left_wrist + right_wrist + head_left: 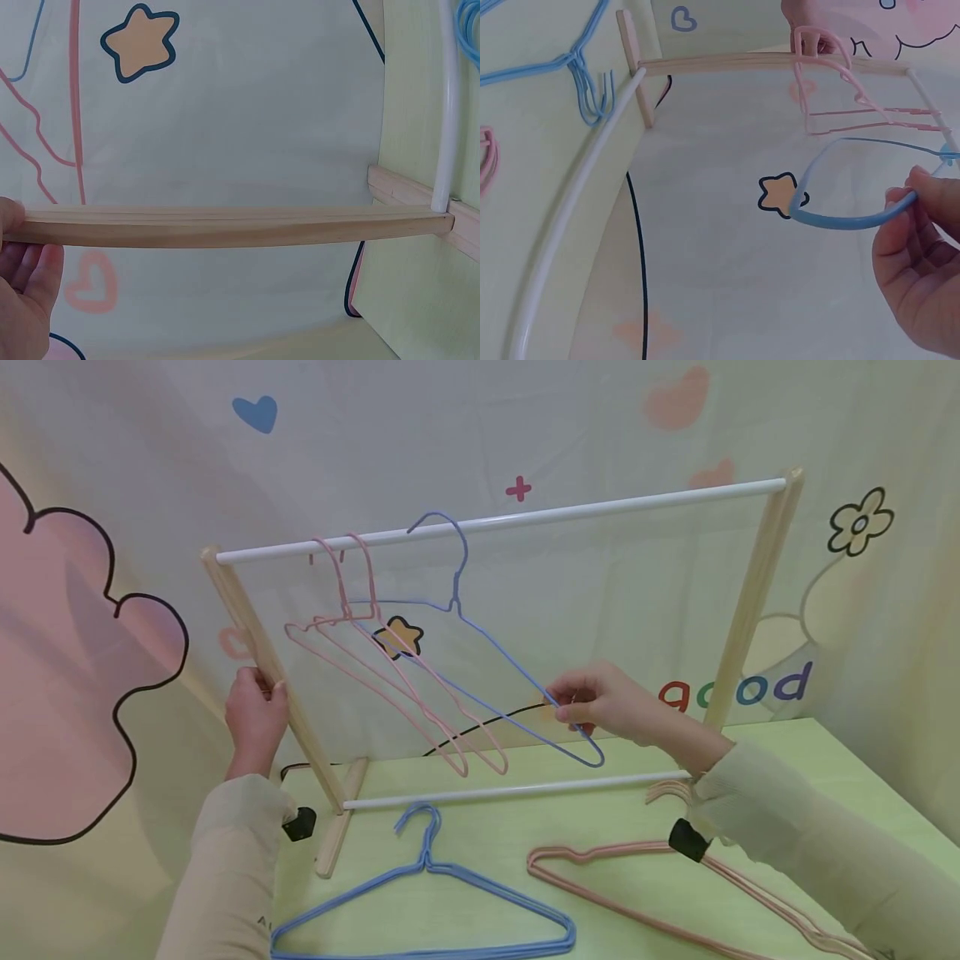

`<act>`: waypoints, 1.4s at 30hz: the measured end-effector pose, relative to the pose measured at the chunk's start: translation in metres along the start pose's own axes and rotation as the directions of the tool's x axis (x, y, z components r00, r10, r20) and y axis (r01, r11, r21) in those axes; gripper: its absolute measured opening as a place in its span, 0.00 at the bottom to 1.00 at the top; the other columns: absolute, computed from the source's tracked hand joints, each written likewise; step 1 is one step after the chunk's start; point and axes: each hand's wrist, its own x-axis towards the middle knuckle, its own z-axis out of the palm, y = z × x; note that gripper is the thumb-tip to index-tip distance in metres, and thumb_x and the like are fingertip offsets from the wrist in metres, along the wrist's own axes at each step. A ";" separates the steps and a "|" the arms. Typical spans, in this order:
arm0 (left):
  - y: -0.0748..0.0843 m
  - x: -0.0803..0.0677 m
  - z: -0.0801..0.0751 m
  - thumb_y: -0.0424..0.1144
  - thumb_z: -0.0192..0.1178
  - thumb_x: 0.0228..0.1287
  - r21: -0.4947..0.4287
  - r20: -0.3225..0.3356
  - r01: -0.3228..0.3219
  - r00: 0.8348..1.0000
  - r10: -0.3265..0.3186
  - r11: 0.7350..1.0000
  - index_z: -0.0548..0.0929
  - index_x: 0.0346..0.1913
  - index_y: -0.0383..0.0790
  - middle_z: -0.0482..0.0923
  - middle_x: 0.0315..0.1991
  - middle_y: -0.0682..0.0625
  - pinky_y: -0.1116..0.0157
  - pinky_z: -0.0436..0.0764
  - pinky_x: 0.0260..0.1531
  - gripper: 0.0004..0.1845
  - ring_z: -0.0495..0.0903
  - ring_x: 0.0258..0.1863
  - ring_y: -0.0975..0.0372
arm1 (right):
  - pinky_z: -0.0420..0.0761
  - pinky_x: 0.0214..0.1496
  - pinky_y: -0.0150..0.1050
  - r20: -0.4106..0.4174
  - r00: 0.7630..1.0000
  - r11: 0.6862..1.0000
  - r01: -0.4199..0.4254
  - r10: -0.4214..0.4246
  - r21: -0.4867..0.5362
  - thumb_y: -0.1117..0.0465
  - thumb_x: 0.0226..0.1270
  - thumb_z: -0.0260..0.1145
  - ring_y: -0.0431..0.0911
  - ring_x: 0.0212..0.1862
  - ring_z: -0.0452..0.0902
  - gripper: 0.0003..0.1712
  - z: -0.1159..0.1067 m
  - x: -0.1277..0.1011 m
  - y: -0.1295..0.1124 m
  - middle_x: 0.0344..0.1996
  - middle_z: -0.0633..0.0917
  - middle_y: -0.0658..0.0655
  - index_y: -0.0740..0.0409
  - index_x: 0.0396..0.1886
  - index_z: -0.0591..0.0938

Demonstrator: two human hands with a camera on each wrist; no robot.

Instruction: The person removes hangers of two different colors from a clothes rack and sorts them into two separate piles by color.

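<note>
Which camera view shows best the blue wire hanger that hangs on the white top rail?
The head view: the blue wire hanger appears whole, hooked on the white top rail, with the right hand pinching its lower corner. The right wrist view shows only that pinched corner. The left wrist view shows only a thin blue line.

Open rail (615, 508) right of blue hanger (480, 643) — pink hangers (390, 668) crowding left

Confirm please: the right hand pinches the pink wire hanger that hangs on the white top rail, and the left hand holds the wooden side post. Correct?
Not quite. In the head view the right hand pinches the blue wire hanger hanging on the white top rail; the left hand does hold the wooden side post.
</note>
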 end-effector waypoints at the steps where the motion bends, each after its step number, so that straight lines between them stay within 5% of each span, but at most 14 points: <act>1: 0.000 0.000 0.000 0.37 0.47 0.62 0.000 -0.001 0.000 1.000 0.000 1.000 0.67 0.45 0.29 0.72 0.40 0.36 0.52 0.67 0.45 0.15 0.71 0.40 0.47 | 0.75 0.24 0.35 0.004 1.000 1.000 0.006 -0.006 -0.009 0.71 0.57 0.58 0.41 0.21 0.71 0.07 -0.001 -0.002 0.001 0.20 0.73 0.53 0.70 0.36 0.76; 30: -0.001 0.000 0.000 0.37 0.48 0.62 0.001 -0.005 -0.010 1.000 0.010 1.000 0.67 0.45 0.28 0.72 0.39 0.36 0.52 0.67 0.44 0.14 0.71 0.40 0.47 | 0.75 0.23 0.32 0.002 0.996 0.995 -0.093 0.093 -0.031 0.67 0.55 0.62 0.38 0.21 0.71 0.10 0.007 -0.050 0.051 0.19 0.75 0.53 0.69 0.36 0.79; 42: 0.001 -0.002 -0.001 0.36 0.48 0.61 -0.010 -0.016 -0.017 1.000 0.016 1.000 0.68 0.44 0.28 0.71 0.37 0.36 0.53 0.66 0.43 0.13 0.70 0.39 0.47 | 0.72 0.24 0.31 0.092 0.984 0.970 -0.167 0.153 0.178 0.64 0.58 0.60 0.39 0.22 0.71 0.17 0.023 -0.059 0.079 0.20 0.74 0.50 0.75 0.41 0.75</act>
